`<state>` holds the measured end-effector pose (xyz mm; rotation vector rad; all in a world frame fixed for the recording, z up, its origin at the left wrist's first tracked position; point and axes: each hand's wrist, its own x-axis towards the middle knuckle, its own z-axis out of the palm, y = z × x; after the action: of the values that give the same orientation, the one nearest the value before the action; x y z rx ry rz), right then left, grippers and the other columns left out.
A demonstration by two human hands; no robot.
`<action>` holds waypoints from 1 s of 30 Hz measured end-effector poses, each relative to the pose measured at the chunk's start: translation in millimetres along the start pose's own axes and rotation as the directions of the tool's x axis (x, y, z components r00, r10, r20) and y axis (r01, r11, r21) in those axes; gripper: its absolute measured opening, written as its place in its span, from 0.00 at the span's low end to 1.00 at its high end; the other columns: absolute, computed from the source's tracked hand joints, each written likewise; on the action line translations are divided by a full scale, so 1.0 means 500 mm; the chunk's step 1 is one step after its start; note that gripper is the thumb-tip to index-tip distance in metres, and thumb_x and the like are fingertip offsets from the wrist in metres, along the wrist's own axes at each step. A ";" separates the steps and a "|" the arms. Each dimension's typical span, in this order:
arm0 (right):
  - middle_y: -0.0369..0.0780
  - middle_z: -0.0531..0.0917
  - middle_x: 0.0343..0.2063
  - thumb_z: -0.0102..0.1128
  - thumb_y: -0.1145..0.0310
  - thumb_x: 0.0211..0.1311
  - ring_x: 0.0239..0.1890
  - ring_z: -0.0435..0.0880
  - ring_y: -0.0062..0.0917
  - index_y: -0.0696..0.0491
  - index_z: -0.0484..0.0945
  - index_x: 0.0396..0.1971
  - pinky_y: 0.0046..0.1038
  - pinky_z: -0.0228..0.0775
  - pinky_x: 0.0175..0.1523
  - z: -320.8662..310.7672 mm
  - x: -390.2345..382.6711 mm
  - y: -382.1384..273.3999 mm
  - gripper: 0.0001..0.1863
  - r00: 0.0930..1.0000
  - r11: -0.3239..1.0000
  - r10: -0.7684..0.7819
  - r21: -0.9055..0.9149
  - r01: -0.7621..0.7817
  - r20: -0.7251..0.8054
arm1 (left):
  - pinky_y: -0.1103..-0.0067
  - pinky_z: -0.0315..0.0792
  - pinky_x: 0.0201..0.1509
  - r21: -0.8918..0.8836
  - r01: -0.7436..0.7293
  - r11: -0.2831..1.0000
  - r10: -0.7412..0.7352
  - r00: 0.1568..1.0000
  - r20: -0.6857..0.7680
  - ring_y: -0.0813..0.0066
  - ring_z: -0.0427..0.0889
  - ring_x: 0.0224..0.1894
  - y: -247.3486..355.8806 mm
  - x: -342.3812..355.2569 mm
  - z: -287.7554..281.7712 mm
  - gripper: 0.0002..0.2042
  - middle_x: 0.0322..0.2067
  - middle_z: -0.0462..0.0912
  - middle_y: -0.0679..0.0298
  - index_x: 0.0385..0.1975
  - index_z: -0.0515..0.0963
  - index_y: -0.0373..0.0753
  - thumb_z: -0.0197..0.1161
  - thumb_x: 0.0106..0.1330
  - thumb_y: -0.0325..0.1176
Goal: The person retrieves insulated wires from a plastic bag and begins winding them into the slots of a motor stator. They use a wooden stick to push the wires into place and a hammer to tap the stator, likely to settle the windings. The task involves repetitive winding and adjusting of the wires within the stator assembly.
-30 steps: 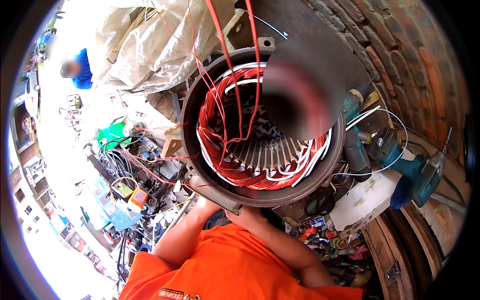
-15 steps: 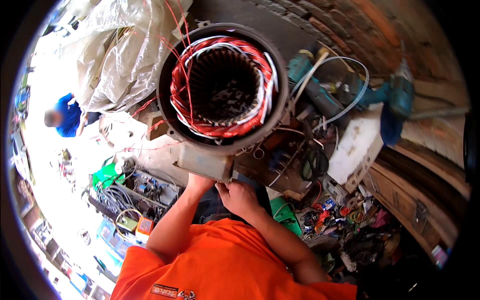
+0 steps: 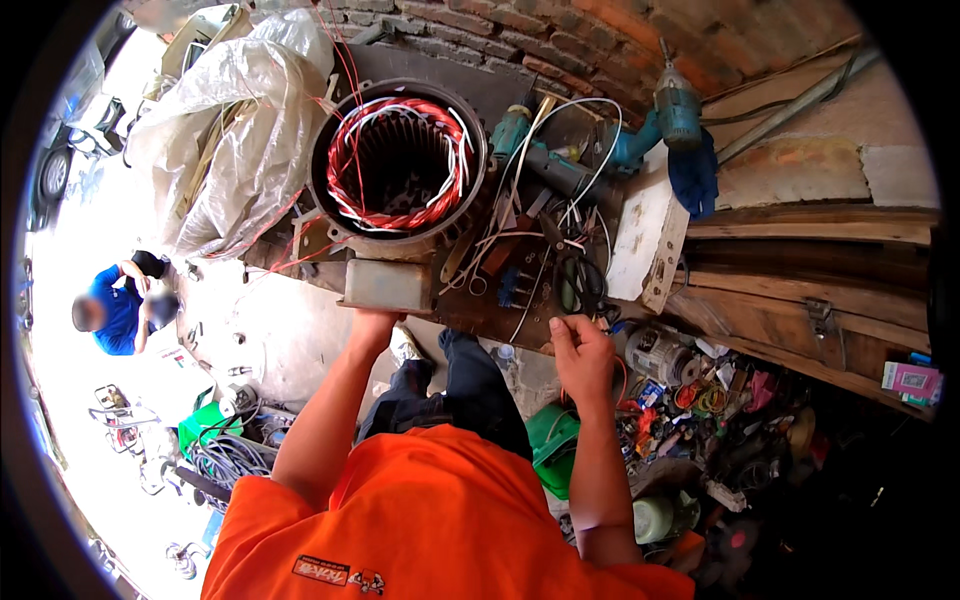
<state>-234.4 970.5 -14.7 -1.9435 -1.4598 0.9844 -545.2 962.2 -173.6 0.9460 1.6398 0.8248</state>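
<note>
A large motor stator (image 3: 398,165) with red and white copper windings stands on end on the workbench (image 3: 470,305). My left hand (image 3: 372,322) rests against the underside of its grey terminal box (image 3: 387,285), fingers hidden behind it. My right hand (image 3: 583,355) is at the bench's front edge, fingers curled near a loop of thin wire and a pair of dark pliers (image 3: 578,283); whether it grips anything is unclear. My orange shirt (image 3: 420,520) fills the bottom.
Blue power tools (image 3: 660,120), white cables and a white box (image 3: 645,240) crowd the bench's right. A plastic sheet (image 3: 230,140) covers things at left. A person in blue (image 3: 115,310) crouches far left. Small parts, a green bucket (image 3: 555,445) and wires lie below.
The view has pulled back, so the stator looks smaller and farther. My right hand has left the terminal box and moved right to the bench edge; my left hand stays under the box.
</note>
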 end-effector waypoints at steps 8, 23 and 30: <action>0.48 0.83 0.31 0.66 0.67 0.60 0.36 0.84 0.44 0.57 0.83 0.33 0.40 0.75 0.41 0.058 0.164 0.002 0.08 0.949 0.950 -0.308 -0.030 0.311 0.071 | 0.81 0.66 0.26 -0.093 -0.014 0.996 0.016 1.000 0.022 0.80 0.75 0.25 0.097 -0.035 -0.011 0.02 0.23 0.79 0.67 0.27 0.79 0.38 0.61 0.58 0.22; 0.42 0.78 0.40 0.57 0.64 0.53 0.42 0.77 0.33 0.52 0.84 0.32 0.35 0.66 0.44 0.253 0.190 0.037 0.11 0.637 0.182 -0.602 -0.694 0.696 0.481 | 0.80 0.68 0.26 -0.098 0.010 0.995 -0.011 1.000 -0.010 0.80 0.76 0.25 0.085 -0.028 -0.007 0.03 0.23 0.80 0.68 0.29 0.80 0.39 0.64 0.59 0.22; 0.41 0.79 0.40 0.57 0.66 0.54 0.43 0.78 0.33 0.53 0.84 0.32 0.34 0.68 0.45 0.231 0.223 0.047 0.10 0.451 0.052 -0.575 -0.520 0.853 0.682 | 0.80 0.68 0.25 -0.020 -0.033 0.999 0.033 0.999 0.034 0.80 0.77 0.24 0.093 -0.026 -0.008 0.03 0.23 0.81 0.67 0.26 0.81 0.38 0.62 0.59 0.22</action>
<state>-295.2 1067.6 -129.4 -0.9922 -3.0886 -0.0609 -538.4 971.4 -126.6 0.9704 1.5879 0.8415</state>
